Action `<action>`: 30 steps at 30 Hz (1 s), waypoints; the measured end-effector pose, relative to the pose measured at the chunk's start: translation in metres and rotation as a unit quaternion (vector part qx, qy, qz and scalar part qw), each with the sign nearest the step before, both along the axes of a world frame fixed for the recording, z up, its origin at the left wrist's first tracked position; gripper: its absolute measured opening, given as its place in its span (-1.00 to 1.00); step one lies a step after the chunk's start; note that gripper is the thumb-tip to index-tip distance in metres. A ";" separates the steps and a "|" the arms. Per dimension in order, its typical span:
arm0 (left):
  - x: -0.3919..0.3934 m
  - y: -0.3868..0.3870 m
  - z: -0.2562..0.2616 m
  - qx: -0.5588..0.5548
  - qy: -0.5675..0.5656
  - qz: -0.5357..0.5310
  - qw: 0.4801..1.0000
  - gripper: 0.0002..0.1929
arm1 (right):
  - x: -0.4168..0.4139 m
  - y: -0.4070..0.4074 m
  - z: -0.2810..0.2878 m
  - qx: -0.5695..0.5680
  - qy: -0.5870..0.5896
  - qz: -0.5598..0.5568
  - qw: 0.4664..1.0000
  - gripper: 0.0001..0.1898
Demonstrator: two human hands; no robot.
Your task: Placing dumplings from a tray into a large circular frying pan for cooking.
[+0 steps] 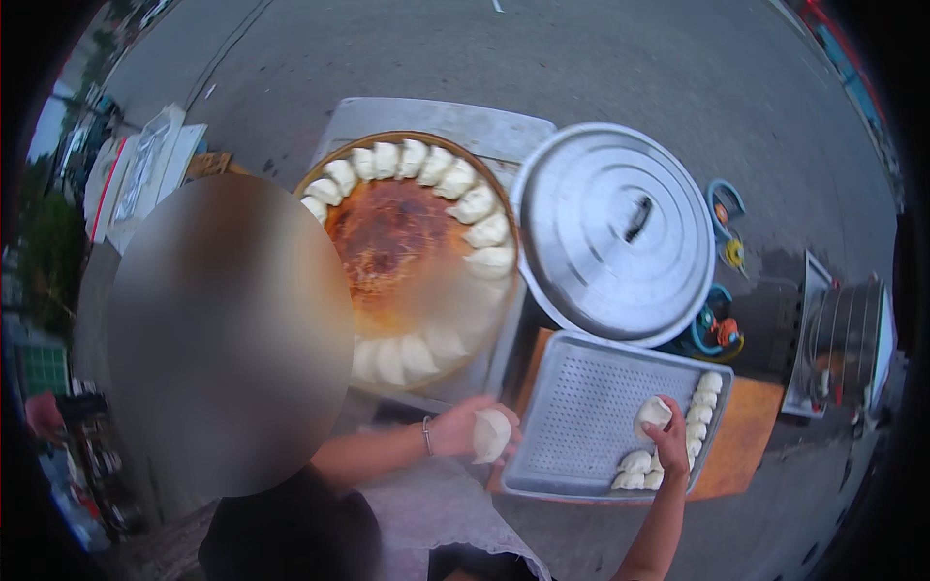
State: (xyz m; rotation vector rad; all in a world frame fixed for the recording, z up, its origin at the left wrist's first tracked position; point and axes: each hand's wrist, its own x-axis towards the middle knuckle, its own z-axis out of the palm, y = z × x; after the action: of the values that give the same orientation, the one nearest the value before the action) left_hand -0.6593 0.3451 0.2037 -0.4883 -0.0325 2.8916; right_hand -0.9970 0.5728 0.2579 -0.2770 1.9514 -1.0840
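Cupped around a pale dough dumpling (491,436) is my left hand (476,434), with a bracelet at its wrist, just left of the perforated metal tray (574,407). My right hand (672,439) pinches another white dumpling (652,416) over the tray's right part. A row of dumplings (704,399) runs along the tray's right side, and several more (636,462) lie near its lower edge, partly behind my right hand. A large round pan (407,240) with a browned base holds dumplings (455,179) around its rim; haze covers its lower right.
A big domed metal lid (596,240) stands between pan and tray. An orange-brown board (748,436) lies under the tray. Gas cylinders (716,319) stand on the ground at right, near a barrel-like metal vessel (843,348). A large blurred oval hides the left part.
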 end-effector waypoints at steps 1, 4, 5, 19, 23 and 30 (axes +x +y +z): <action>0.012 -0.008 0.004 -0.008 -0.022 0.016 1.000 -0.43 | 0.007 -0.027 0.003 -0.001 0.005 0.011 1.000 -0.53; 0.055 -0.034 0.010 -0.007 -0.031 0.075 0.997 -0.44 | 0.040 -0.129 0.006 -0.099 0.090 0.190 0.973 -0.46; 0.069 -0.043 0.012 -0.008 -0.027 0.102 0.994 -0.44 | 0.063 -0.173 0.009 -0.131 0.110 0.225 0.959 -0.44; 0.270 -0.148 0.019 -0.065 -0.112 0.358 0.925 -0.44 | 0.348 -0.552 -0.064 -0.179 0.436 0.458 0.754 -0.61; 0.294 -0.166 0.011 -0.056 -0.109 0.405 0.906 -0.44 | 0.368 -0.570 -0.082 -0.159 0.445 0.466 0.748 -0.63; 0.280 -0.218 -0.002 -0.040 -0.144 0.475 0.867 -0.46 | 0.382 -0.560 -0.049 -0.187 0.404 0.483 0.754 -0.54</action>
State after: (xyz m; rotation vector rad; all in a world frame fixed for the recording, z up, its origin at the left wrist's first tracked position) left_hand -0.3795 0.1272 0.2022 -1.2068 -0.2726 3.7281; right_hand -0.6150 0.0132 0.2092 -2.0097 1.7604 -0.6173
